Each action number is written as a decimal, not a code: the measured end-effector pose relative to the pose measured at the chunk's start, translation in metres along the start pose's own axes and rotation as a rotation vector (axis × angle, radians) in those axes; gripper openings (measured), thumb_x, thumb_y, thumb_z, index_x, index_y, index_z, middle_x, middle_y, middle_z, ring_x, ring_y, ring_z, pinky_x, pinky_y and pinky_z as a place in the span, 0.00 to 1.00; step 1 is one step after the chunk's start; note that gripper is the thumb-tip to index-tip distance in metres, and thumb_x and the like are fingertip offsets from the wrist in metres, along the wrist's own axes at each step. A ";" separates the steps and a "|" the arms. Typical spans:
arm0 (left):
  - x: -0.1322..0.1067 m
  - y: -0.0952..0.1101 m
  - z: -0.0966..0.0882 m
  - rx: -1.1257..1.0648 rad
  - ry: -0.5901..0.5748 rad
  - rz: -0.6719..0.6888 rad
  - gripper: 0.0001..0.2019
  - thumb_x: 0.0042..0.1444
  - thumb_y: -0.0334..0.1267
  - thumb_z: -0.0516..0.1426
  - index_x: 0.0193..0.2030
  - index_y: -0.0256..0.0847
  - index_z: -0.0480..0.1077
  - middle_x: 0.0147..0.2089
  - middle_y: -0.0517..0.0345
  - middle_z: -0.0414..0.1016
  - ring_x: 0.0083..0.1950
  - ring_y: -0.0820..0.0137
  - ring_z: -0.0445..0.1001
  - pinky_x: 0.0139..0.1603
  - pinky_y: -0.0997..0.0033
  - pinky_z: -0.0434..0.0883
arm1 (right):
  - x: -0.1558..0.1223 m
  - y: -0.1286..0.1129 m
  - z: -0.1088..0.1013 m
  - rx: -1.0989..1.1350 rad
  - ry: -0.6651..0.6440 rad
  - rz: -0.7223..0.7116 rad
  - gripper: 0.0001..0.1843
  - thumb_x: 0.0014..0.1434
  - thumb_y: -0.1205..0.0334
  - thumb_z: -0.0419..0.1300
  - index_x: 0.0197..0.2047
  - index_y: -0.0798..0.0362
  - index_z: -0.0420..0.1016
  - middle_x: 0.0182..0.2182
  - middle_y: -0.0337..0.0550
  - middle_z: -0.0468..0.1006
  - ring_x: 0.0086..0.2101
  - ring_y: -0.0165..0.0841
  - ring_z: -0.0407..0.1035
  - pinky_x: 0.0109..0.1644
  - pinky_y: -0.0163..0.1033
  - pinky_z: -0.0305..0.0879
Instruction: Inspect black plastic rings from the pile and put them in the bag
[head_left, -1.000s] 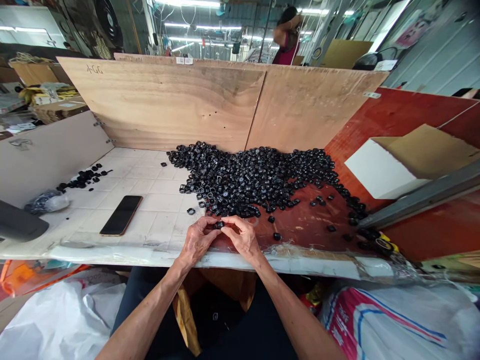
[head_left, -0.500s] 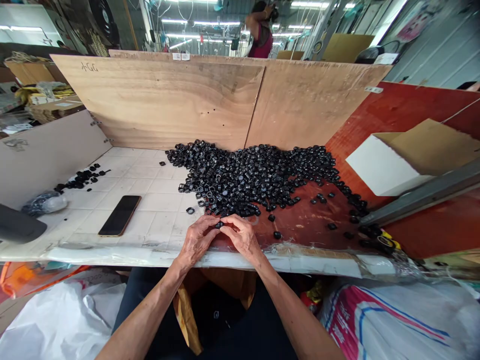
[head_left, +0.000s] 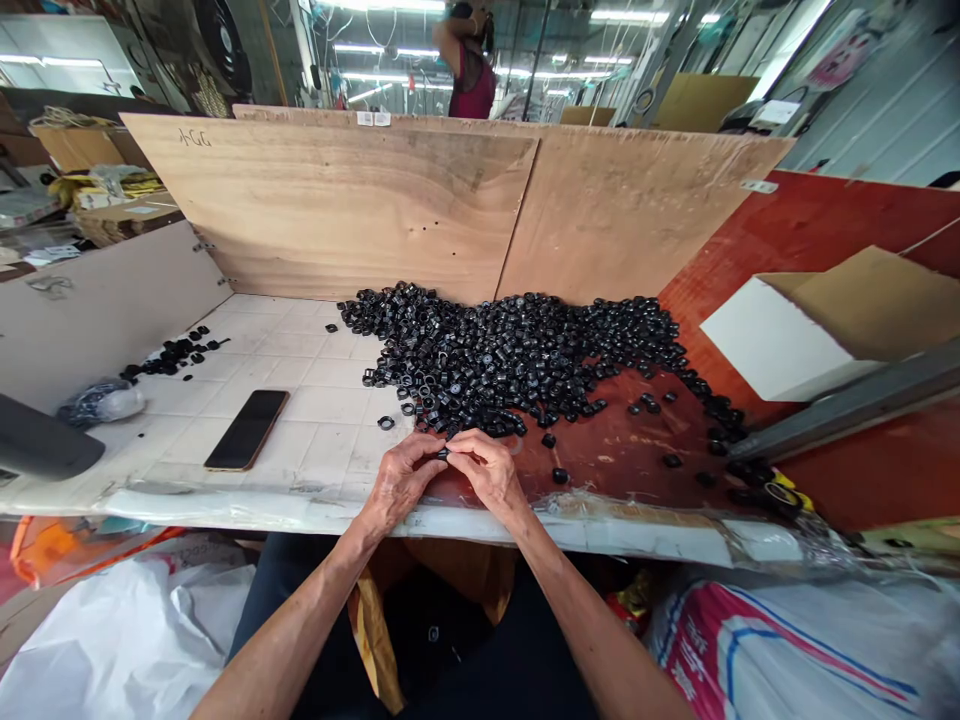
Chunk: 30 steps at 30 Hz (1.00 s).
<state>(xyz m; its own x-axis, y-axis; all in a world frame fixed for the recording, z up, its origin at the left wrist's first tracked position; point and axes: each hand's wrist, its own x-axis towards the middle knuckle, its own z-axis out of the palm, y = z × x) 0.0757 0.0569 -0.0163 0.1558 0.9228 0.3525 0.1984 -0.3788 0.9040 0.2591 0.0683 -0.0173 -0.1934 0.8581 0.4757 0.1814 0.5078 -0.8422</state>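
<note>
A small, black, plastic-looking piece (head_left: 443, 454) is pinched by left hand (head_left: 399, 482) and right hand (head_left: 489, 474), fingertips nearly closed, seemingly for steadiness; glossy black heaped pieces (head_left: 487, 350) lie just beyond.

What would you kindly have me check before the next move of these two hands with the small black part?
1. Small black part held at the fingertips of the left hand and right hand: ok.
2. Condition of that part: cannot tell; the fingers cover most of it.
3. Pile of black parts just beyond the hands, seemingly within reach: ok.
4. Phone clear of both hands, lying to their left: ok.
5. All parts gathered in the pile: not ok; a loose ring, for one, lies apart on the white surface.
</note>
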 end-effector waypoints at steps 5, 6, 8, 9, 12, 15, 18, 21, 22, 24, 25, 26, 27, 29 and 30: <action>0.002 -0.001 0.000 -0.064 -0.012 -0.100 0.10 0.60 0.37 0.64 0.48 0.45 0.82 0.51 0.54 0.84 0.55 0.61 0.79 0.63 0.57 0.73 | -0.002 0.004 0.002 0.020 0.011 -0.002 0.09 0.61 0.65 0.62 0.44 0.48 0.79 0.43 0.43 0.82 0.45 0.37 0.77 0.52 0.43 0.74; 0.002 -0.001 0.000 -0.064 -0.013 -0.105 0.11 0.60 0.37 0.64 0.48 0.45 0.82 0.51 0.54 0.84 0.56 0.60 0.79 0.63 0.57 0.73 | -0.002 0.006 0.003 0.032 0.023 0.029 0.10 0.61 0.64 0.63 0.46 0.48 0.78 0.44 0.44 0.82 0.44 0.37 0.78 0.51 0.43 0.75; 0.002 -0.003 0.000 -0.047 -0.015 -0.091 0.11 0.61 0.38 0.63 0.50 0.45 0.82 0.52 0.53 0.83 0.57 0.60 0.79 0.64 0.56 0.72 | -0.003 0.008 0.005 0.042 0.046 0.080 0.14 0.61 0.61 0.64 0.51 0.48 0.76 0.43 0.44 0.83 0.42 0.37 0.78 0.49 0.41 0.76; 0.001 -0.003 0.000 -0.032 -0.018 -0.075 0.11 0.62 0.39 0.63 0.50 0.45 0.81 0.53 0.53 0.83 0.57 0.60 0.79 0.65 0.56 0.71 | -0.003 0.008 0.005 0.034 0.050 0.091 0.17 0.62 0.60 0.64 0.54 0.49 0.75 0.42 0.44 0.83 0.40 0.36 0.79 0.48 0.41 0.76; -0.001 -0.006 0.000 0.007 -0.027 0.000 0.12 0.63 0.39 0.62 0.52 0.45 0.80 0.53 0.51 0.82 0.58 0.60 0.78 0.65 0.55 0.71 | -0.004 0.008 0.008 -0.033 0.039 0.085 0.17 0.65 0.56 0.61 0.56 0.50 0.74 0.36 0.42 0.82 0.34 0.35 0.78 0.42 0.38 0.75; -0.002 -0.009 -0.001 0.024 -0.018 0.070 0.11 0.64 0.39 0.62 0.52 0.45 0.80 0.53 0.51 0.82 0.58 0.60 0.78 0.65 0.55 0.71 | -0.004 0.006 0.009 -0.072 0.028 0.091 0.16 0.67 0.53 0.60 0.53 0.51 0.74 0.34 0.42 0.81 0.30 0.33 0.76 0.37 0.36 0.73; -0.002 -0.012 -0.001 0.021 0.018 0.080 0.11 0.63 0.39 0.64 0.51 0.44 0.80 0.52 0.51 0.82 0.58 0.60 0.77 0.65 0.55 0.72 | -0.003 0.003 0.008 -0.034 0.023 0.187 0.12 0.64 0.51 0.62 0.45 0.50 0.76 0.30 0.39 0.80 0.27 0.33 0.76 0.32 0.34 0.71; -0.002 -0.015 0.000 0.006 0.040 0.046 0.11 0.62 0.39 0.64 0.51 0.45 0.80 0.53 0.52 0.81 0.58 0.60 0.77 0.65 0.54 0.71 | -0.001 0.000 0.006 -0.024 -0.028 0.308 0.12 0.64 0.52 0.61 0.33 0.50 0.75 0.21 0.35 0.75 0.23 0.31 0.73 0.28 0.32 0.66; -0.002 -0.016 0.000 -0.005 0.042 0.032 0.11 0.61 0.39 0.65 0.51 0.45 0.80 0.53 0.52 0.81 0.58 0.60 0.77 0.65 0.55 0.71 | -0.001 0.000 0.005 -0.025 -0.045 0.322 0.12 0.64 0.53 0.61 0.32 0.50 0.75 0.20 0.34 0.74 0.22 0.31 0.72 0.28 0.32 0.65; -0.002 -0.015 0.000 -0.032 0.041 0.000 0.11 0.61 0.39 0.65 0.50 0.46 0.81 0.53 0.53 0.81 0.59 0.60 0.76 0.66 0.56 0.70 | 0.000 0.000 0.004 -0.034 -0.056 0.280 0.10 0.64 0.55 0.61 0.34 0.50 0.77 0.21 0.35 0.75 0.24 0.32 0.73 0.30 0.33 0.66; -0.001 -0.015 -0.001 -0.050 0.042 -0.019 0.11 0.60 0.39 0.65 0.50 0.46 0.81 0.53 0.54 0.82 0.58 0.60 0.76 0.66 0.56 0.69 | 0.000 0.000 0.003 -0.046 -0.049 0.224 0.07 0.63 0.57 0.62 0.37 0.50 0.79 0.24 0.36 0.77 0.26 0.32 0.74 0.33 0.34 0.68; -0.001 -0.013 -0.001 -0.070 0.037 -0.041 0.11 0.60 0.39 0.65 0.50 0.46 0.81 0.52 0.54 0.82 0.58 0.60 0.77 0.66 0.57 0.69 | 0.000 0.000 0.002 -0.059 -0.041 0.152 0.06 0.63 0.59 0.62 0.39 0.50 0.80 0.28 0.39 0.80 0.30 0.33 0.75 0.36 0.35 0.70; -0.001 -0.012 -0.001 -0.090 0.027 -0.064 0.11 0.60 0.39 0.65 0.49 0.46 0.81 0.52 0.55 0.82 0.57 0.60 0.77 0.66 0.58 0.69 | 0.000 0.000 0.001 -0.069 -0.035 0.075 0.07 0.63 0.61 0.62 0.41 0.50 0.81 0.33 0.41 0.81 0.34 0.34 0.76 0.41 0.36 0.71; 0.000 -0.009 -0.001 -0.132 -0.001 -0.111 0.10 0.59 0.38 0.65 0.48 0.46 0.82 0.51 0.56 0.83 0.56 0.61 0.78 0.65 0.59 0.69 | 0.000 0.000 0.000 -0.071 -0.032 -0.056 0.10 0.63 0.66 0.60 0.45 0.49 0.82 0.42 0.44 0.82 0.42 0.36 0.76 0.49 0.39 0.71; 0.000 -0.008 -0.001 -0.151 -0.012 -0.131 0.10 0.59 0.37 0.65 0.47 0.46 0.82 0.50 0.56 0.83 0.55 0.61 0.78 0.64 0.60 0.70 | 0.000 -0.001 0.000 -0.064 -0.036 -0.094 0.12 0.63 0.67 0.59 0.47 0.49 0.82 0.44 0.45 0.81 0.45 0.36 0.76 0.51 0.40 0.71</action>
<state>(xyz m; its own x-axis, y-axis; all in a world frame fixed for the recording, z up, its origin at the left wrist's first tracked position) 0.0729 0.0602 -0.0230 0.1499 0.9622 0.2273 0.0707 -0.2398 0.9683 0.2592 0.0680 -0.0167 -0.2464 0.8035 0.5419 0.2217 0.5910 -0.7756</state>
